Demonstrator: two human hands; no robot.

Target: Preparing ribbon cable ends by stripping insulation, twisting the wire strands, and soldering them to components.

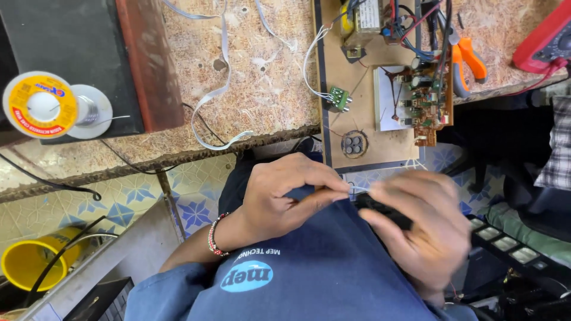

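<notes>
- Two hands meet over the lap: the left hand [279, 196] pinches a thin white wire [360, 189] between thumb and forefinger.
- The right hand [425, 229], blurred, closes around a black tool [386, 214] just beside the wire.
- A solder spool [56, 106] and a circuit board [425, 101] lie on the bench [262, 89] above.
</notes>
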